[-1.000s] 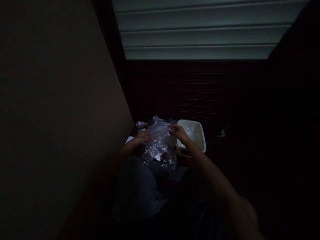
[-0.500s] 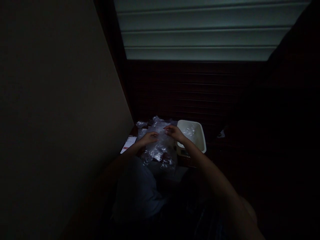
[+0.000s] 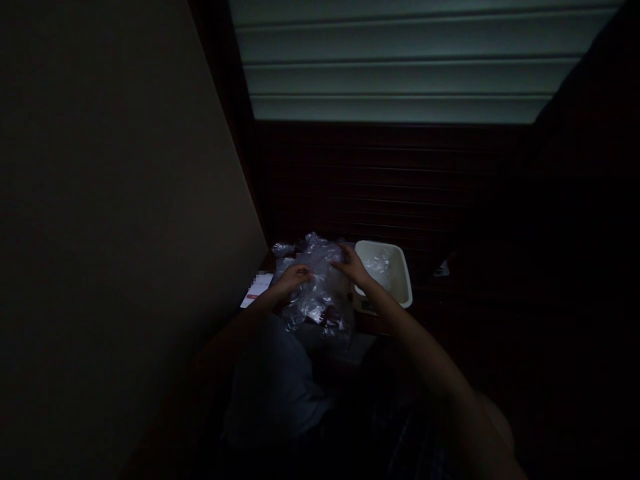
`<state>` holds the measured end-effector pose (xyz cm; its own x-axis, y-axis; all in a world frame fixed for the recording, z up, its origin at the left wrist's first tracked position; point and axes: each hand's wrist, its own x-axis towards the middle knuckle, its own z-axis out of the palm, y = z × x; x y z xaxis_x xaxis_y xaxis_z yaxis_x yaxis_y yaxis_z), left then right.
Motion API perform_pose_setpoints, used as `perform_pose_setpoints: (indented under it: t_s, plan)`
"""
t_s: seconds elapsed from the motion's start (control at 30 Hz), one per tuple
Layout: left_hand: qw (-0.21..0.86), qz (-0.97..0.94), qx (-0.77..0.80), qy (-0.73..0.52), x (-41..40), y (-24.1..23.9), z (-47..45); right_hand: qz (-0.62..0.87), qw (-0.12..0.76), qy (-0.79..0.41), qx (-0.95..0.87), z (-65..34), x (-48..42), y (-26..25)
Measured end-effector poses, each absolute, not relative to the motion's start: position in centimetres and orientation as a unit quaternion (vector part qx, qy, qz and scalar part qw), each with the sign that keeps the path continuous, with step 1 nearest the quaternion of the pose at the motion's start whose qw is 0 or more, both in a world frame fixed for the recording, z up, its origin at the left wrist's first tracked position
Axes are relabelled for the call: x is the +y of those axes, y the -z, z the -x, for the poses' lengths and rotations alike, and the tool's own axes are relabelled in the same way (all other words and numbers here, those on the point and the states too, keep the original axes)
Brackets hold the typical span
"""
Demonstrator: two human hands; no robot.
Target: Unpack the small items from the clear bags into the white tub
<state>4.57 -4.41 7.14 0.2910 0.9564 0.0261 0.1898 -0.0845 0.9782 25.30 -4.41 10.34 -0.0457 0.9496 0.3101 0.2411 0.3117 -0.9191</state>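
Observation:
A pile of crumpled clear plastic bags (image 3: 317,307) lies in front of me, bright with reflections in the dim light. At its left side, my left hand (image 3: 294,278) has thumb and fingers pinched together on the edge of a plastic bag. Over on the right side of the pile, my right hand (image 3: 354,268) touches the plastic with thumb and fingers spread apart. Right beside that hand stands a white plastic basin (image 3: 404,283) with some clear plastic in it. Darkness hides the fine detail at the fingertips.
A white card or phone-like slab (image 3: 257,291) with a red mark lies left of the pile. A plain wall (image 3: 125,167) rises close on the left. Dark slatted panelling (image 3: 375,180) stands behind, and my knee (image 3: 275,380) is below the pile.
My hands have moved a little apart, the left to the left and the right to the right. The right hand's fingers are more spread, and the plastic between the hands has shifted.

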Motion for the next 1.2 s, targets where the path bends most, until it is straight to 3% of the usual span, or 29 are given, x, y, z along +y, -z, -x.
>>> perform_pose_setpoints:
  t_s: [0.1,0.57,1.2]
  plan:
    - [0.508,-0.594,0.471,-0.409,-5.0,-8.5,-4.7,0.497,0.525,-0.362,-0.588,-25.0,-4.8,-10.3]
    - [0.547,-0.577,0.44,-0.418,-6.5,-10.0,-5.2,0.455,0.404,-0.575,-0.547,-23.2,-6.5,-10.0]
    - [0.62,-0.479,0.439,-0.44,-6.2,-10.1,-5.0,0.41,0.48,-0.542,-0.554,-23.9,-6.4,-9.6]
